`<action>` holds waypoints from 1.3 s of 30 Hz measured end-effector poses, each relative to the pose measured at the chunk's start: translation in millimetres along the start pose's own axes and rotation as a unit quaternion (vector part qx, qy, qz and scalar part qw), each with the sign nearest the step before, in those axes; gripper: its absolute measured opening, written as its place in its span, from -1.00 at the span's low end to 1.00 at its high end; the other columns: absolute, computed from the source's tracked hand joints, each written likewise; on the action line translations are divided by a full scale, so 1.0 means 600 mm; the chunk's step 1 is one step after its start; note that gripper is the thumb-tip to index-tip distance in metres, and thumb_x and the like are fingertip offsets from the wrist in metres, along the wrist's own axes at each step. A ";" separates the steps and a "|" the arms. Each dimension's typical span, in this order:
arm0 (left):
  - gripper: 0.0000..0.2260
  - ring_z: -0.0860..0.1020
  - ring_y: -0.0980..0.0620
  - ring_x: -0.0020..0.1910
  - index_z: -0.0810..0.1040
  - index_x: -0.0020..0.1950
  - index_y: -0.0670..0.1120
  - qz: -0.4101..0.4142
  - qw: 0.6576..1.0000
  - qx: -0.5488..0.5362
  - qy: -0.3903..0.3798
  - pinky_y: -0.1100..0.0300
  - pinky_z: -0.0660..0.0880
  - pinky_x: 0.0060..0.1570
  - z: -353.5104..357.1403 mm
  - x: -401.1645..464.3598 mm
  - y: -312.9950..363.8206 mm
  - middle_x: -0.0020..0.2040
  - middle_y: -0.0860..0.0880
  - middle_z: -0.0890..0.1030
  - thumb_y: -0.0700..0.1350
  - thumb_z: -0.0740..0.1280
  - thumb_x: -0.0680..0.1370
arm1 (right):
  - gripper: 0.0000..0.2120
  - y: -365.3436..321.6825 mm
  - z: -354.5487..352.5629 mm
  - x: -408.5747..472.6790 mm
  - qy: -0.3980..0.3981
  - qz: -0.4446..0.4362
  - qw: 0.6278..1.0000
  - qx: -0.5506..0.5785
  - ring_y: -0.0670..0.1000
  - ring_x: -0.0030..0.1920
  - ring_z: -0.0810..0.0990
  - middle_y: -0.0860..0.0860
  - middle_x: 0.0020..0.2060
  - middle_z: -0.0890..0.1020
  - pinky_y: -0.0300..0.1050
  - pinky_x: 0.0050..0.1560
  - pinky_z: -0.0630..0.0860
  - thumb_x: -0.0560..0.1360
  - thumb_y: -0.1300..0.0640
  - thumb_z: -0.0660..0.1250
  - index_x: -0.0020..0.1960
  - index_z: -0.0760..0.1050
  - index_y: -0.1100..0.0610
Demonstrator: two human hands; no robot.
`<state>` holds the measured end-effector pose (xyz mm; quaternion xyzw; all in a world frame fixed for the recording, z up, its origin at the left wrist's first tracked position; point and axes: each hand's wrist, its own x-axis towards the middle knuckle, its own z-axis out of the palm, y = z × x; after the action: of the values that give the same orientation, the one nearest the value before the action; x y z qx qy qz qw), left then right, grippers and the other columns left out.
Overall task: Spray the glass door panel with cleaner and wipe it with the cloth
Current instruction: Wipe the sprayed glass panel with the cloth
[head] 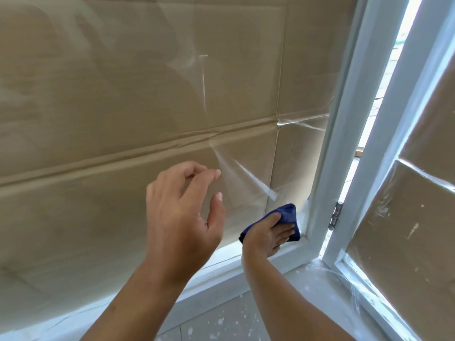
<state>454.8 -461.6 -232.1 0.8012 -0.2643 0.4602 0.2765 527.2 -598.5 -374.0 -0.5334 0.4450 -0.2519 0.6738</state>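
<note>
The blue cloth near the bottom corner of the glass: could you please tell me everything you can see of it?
The blue cloth is dark blue, soft and plush-looking, bunched into a small wad. The right hand presses it flat-fingered against the glass door panel, at the panel's lower right corner, close to the white frame. The hand covers much of it; only the top fold and edges show. The left hand hovers apart from it, holding nothing.

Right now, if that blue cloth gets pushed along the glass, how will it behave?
The blue cloth looks soft and floppy: it bunches under the right hand. It will probably slide easily over the glass panel, but may fold or catch at the white frame corner it sits against.
</note>
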 end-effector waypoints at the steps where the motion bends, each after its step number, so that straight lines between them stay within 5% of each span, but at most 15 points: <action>1: -0.74 0.51 -0.03 0.09 0.66 0.13 -0.13 -0.001 1.000 0.005 0.002 0.05 0.35 0.07 -0.003 0.001 -0.003 0.08 -0.07 0.56 -0.18 0.43 0.44 | -0.37 -0.013 -0.001 0.012 0.010 -0.019 1.000 0.011 0.04 0.64 -0.13 0.06 0.66 -0.12 -0.02 0.59 -0.21 0.72 -0.14 -0.07 0.66 -0.17 0.13; 8: -0.80 0.48 -0.08 0.14 0.68 0.05 -0.13 0.009 0.999 0.024 0.021 0.05 0.29 0.14 -0.006 -0.007 -0.017 0.11 -0.14 0.56 -0.19 0.44 0.44 | -0.19 -0.074 -0.001 0.017 0.034 -0.163 0.986 0.030 0.05 0.64 -0.14 0.11 0.65 -0.11 -0.09 0.58 -0.26 0.54 -0.25 -0.09 0.65 -0.15 0.16; 16: -0.86 0.53 -0.18 0.10 0.69 -0.03 -0.12 0.048 0.998 0.050 -0.001 0.06 0.25 0.15 0.000 -0.025 -0.032 0.10 -0.16 0.58 -0.23 0.44 0.43 | -0.01 0.131 -0.017 -0.106 -0.185 -0.140 0.957 -0.173 -0.03 0.61 -0.32 0.03 0.60 -0.35 -0.16 0.52 -0.38 0.36 -0.43 -0.25 0.59 -0.41 0.13; 21: -0.86 0.48 -0.18 0.12 0.69 -0.03 -0.14 0.033 0.995 0.097 0.006 0.06 0.25 0.15 -0.042 -0.037 -0.059 0.11 -0.19 0.57 -0.22 0.43 0.43 | -0.30 0.054 -0.028 0.030 -0.034 -0.093 0.992 -0.081 0.09 0.64 -0.15 0.12 0.65 -0.18 -0.03 0.60 -0.21 0.72 -0.17 -0.06 0.64 -0.24 0.21; 25: -0.84 0.47 -0.24 0.14 0.69 0.00 -0.16 0.061 0.986 0.152 0.008 0.03 0.25 0.19 -0.073 -0.051 -0.095 0.13 -0.24 0.55 -0.21 0.43 0.44 | -0.32 0.009 -0.016 0.055 0.012 -0.089 0.996 0.002 0.13 0.64 -0.15 0.18 0.64 -0.15 -0.01 0.61 -0.22 0.72 -0.14 -0.05 0.64 -0.19 0.23; 29: -0.81 0.46 -0.31 0.15 0.63 0.06 -0.16 0.070 0.977 0.185 0.079 -0.12 0.31 0.22 -0.088 -0.034 -0.138 0.15 -0.25 0.52 -0.19 0.41 0.46 | -0.17 0.017 0.020 -0.039 -0.010 -0.224 0.974 -0.028 0.20 0.63 -0.17 0.26 0.62 -0.16 -0.14 0.55 -0.34 0.60 -0.27 -0.13 0.62 -0.18 0.31; 32: -0.77 0.46 -0.35 0.17 0.56 0.11 -0.18 0.059 0.976 0.162 0.131 -0.35 0.40 0.12 -0.089 -0.011 -0.155 0.19 -0.14 0.43 -0.15 0.39 0.48 | -0.21 0.064 0.040 -0.092 -0.040 -0.461 0.877 -0.132 0.36 0.60 -0.12 0.40 0.58 -0.08 0.14 0.60 -0.25 0.68 -0.24 -0.08 0.62 -0.17 0.34; 34: -0.75 0.46 -0.36 0.20 0.52 0.14 -0.17 0.051 0.977 0.145 0.146 -0.37 0.40 0.09 -0.093 -0.003 -0.162 0.19 -0.18 0.41 -0.13 0.38 0.50 | -0.27 0.112 0.038 -0.101 -0.077 -0.628 0.744 -0.214 0.40 0.59 -0.10 0.40 0.57 0.01 0.30 0.58 -0.17 0.69 -0.18 0.03 0.64 -0.12 0.25; 37: -0.74 0.44 -0.37 0.19 0.51 0.14 -0.20 0.048 0.977 0.141 0.151 -0.37 0.39 0.10 -0.111 -0.013 -0.173 0.18 -0.21 0.41 -0.12 0.38 0.50 | -0.32 0.182 0.014 -0.060 -0.130 -0.790 0.529 -0.283 0.19 0.64 -0.04 0.13 0.59 0.15 0.23 0.60 -0.09 0.61 -0.11 0.31 0.62 0.15 0.05; 39: -0.74 0.44 -0.38 0.18 0.51 0.13 -0.22 0.052 0.977 0.143 0.152 -0.37 0.39 0.10 -0.127 -0.022 -0.184 0.17 -0.22 0.40 -0.13 0.38 0.50 | -0.38 0.198 0.000 -0.013 -0.136 -0.836 0.436 -0.305 0.06 0.64 0.06 0.01 0.54 0.29 0.13 0.62 -0.01 0.56 -0.10 0.40 0.56 0.31 -0.04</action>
<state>478.5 -329.2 -233.7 0.7383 -0.1917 0.6233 0.1721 507.3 -555.8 -483.6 -0.8439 -0.2671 -0.4648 -0.0190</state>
